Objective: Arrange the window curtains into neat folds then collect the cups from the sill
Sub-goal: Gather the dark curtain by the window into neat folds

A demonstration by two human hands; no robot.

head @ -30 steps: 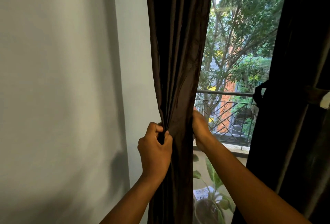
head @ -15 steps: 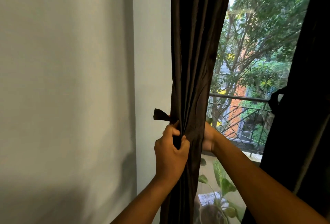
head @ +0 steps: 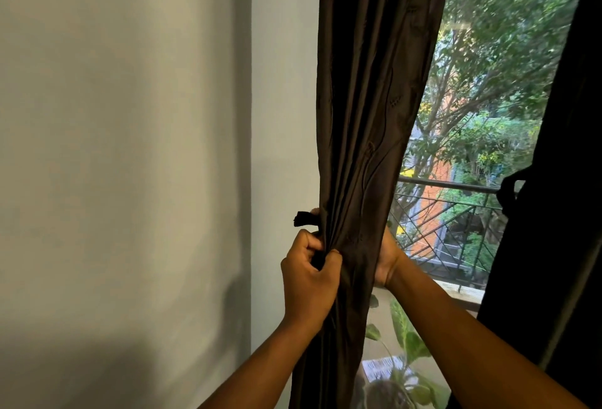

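The left hand (head: 309, 281) is clamped on the gathered front edge of the dark brown curtain (head: 368, 122), thumb and curled fingers pinching a bunch of pleats. The right hand (head: 386, 257) reaches round the far side of the same bundle; only its heel and wrist show, and fingertips peek out at the curtain's left edge where a short dark tie-back strap (head: 304, 219) sticks out. Whether those fingers hold the strap or merely press against it cannot be told.

The curtain hangs from above the frame, beside the pale wall (head: 130, 148), drawn into a narrow column at the left of the window. It looks soft and fairly light, with a slight sheen that suggests the pleats may slide out of a loose grip. The waist of the bundle, where both hands meet, seems the sensible place to hold while the strap goes round.

A second curtain (head: 560, 213) on the right is so dark that its folds are unreadable, though a loop at its edge suggests it is tied. The sill is mostly hidden behind arms and cloth; a potted plant (head: 404, 343) shows below, but no cups are in view.
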